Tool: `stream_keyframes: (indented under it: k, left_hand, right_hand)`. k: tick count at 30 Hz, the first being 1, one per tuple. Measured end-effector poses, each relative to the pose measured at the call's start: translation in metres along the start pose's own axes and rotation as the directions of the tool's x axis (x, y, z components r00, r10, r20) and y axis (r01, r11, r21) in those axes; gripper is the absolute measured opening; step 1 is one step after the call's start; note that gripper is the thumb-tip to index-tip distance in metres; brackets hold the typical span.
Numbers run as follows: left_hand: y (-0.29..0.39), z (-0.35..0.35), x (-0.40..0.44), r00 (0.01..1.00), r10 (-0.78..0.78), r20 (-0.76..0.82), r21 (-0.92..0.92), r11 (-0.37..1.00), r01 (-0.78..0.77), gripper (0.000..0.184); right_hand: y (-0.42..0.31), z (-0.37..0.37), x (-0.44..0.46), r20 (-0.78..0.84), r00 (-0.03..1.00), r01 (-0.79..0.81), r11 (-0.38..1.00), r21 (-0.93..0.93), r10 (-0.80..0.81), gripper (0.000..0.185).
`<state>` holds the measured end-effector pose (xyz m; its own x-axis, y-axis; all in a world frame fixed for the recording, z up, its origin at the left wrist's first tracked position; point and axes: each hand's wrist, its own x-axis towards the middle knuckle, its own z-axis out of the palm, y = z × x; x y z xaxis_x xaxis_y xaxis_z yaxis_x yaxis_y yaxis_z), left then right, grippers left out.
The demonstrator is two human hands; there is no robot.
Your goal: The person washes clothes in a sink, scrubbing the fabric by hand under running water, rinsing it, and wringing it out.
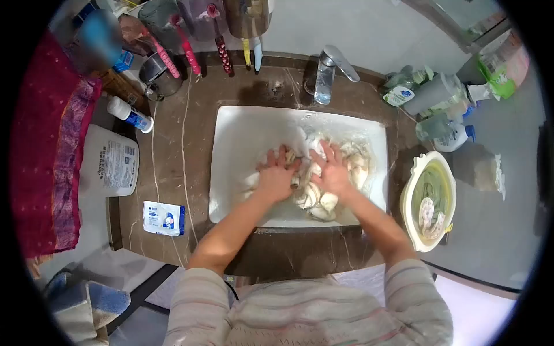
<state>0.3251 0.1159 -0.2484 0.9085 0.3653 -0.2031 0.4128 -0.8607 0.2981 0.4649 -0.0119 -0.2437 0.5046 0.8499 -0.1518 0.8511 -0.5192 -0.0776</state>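
Observation:
A white rectangular sink (231, 121) holds cloudy water and a bunched, wet, cream-white cloth (358, 164). My left hand (278, 176) lies on the left part of this bundle, fingers spread. Close beside it, my right hand (330, 172) rests palm down on the cloth with its fingers apart. Some fingertips are partly hidden by folds and water. Whether the bundle is one piece or more, I cannot tell. Behind the sink stands a chrome faucet (325, 75).
On the left are a wipes pack (164, 218), a large white jug (111, 161) and a toothpaste tube (131, 115). Toothbrushes (222, 55) hang at the back. Several bottles (399, 94) and a yellow-green basin (408, 199) stand right. A red towel (49, 155) hangs left.

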Motion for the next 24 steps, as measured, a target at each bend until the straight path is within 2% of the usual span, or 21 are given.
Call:
stream_keyframes:
  k: [1,2,5,6,8,9,11,12,14,15,17,19,21,22,23,24]
  left_hand:
    - [-0.003,0.023,0.005,1.0,0.004,0.021,0.037,0.999,-0.004,0.061]
    - [-0.012,0.041,0.016,0.995,0.02,0.093,-0.079,0.997,-0.012,0.058]
    - [0.002,0.003,0.034,0.955,-0.061,0.289,-0.009,0.998,0.067,0.057]
    - [0.0,0.007,0.031,0.976,-0.018,0.216,-0.044,0.999,0.028,0.053]
    - [-0.015,0.013,0.028,0.998,0.057,0.033,-0.093,0.994,-0.054,0.045]
    - [-0.026,0.007,0.027,0.996,-0.003,0.084,-0.204,0.979,0.021,0.041]
    - [-0.046,-0.006,0.026,0.973,-0.098,0.211,-0.406,0.896,0.179,0.034]
    - [-0.047,-0.024,0.021,0.966,-0.157,0.204,-0.51,0.826,0.241,0.035]
    - [-0.04,-0.069,0.006,0.938,-0.274,0.212,-0.699,0.628,0.341,0.037]
    - [-0.037,-0.077,0.006,0.97,-0.203,0.131,-0.76,0.608,0.23,0.036]
    - [-0.021,-0.092,0.014,0.996,-0.07,-0.053,-0.841,0.541,-0.007,0.036]
    - [-0.001,-0.134,0.007,0.991,0.125,-0.045,-0.967,0.244,-0.075,0.036]
    - [-0.003,-0.155,-0.004,0.968,0.21,-0.138,-0.945,0.264,-0.192,0.042]
    - [-0.007,-0.151,-0.005,0.955,0.257,-0.15,-0.935,0.277,-0.222,0.038]
    - [-0.011,-0.147,-0.011,0.97,0.225,-0.093,-0.863,0.467,-0.192,0.037]
    - [-0.013,-0.144,-0.016,0.981,0.188,-0.04,-0.76,0.632,-0.152,0.035]
  right_hand:
    - [-0.003,0.015,0.003,0.05,0.998,-0.036,0.999,-0.012,0.037,0.062]
    - [-0.007,0.028,0.006,0.103,0.992,-0.072,0.997,-0.024,0.074,0.063]
    - [-0.007,0.042,0.035,0.303,0.936,-0.148,0.981,-0.126,0.18,0.058]
    - [0.004,0.064,0.031,0.029,0.995,-0.088,0.987,-0.132,0.093,0.053]
    - [0.014,0.067,0.035,0.054,0.996,-0.068,0.993,-0.094,0.073,0.054]
    - [0.017,0.063,0.038,0.064,0.996,-0.057,0.996,-0.07,0.061,0.054]
    - [0.037,0.032,0.041,0.192,0.976,0.078,0.988,0.132,-0.102,0.059]
    - [0.04,0.013,0.038,0.242,0.952,0.132,0.963,0.235,-0.19,0.062]
    - [0.026,-0.024,0.026,0.066,0.965,0.189,0.852,0.488,-0.252,0.061]
    - [0.016,-0.045,0.02,-0.025,0.963,0.229,0.769,0.597,-0.268,0.061]
    - [-0.022,-0.091,0.014,-0.052,0.972,0.174,0.549,0.817,-0.231,0.054]
    - [-0.042,-0.131,0.009,-0.034,0.98,0.124,0.464,0.877,-0.198,0.049]
    - [-0.048,-0.157,0.007,0.021,0.982,0.086,0.541,0.837,-0.189,0.046]
    - [-0.048,-0.166,0.002,0.12,0.978,-0.016,0.51,0.86,-0.171,0.044]
    - [-0.043,-0.174,-0.004,0.219,0.964,-0.12,0.485,0.866,-0.153,0.043]
    - [-0.037,-0.181,-0.009,0.205,0.965,-0.106,0.471,0.875,-0.163,0.046]
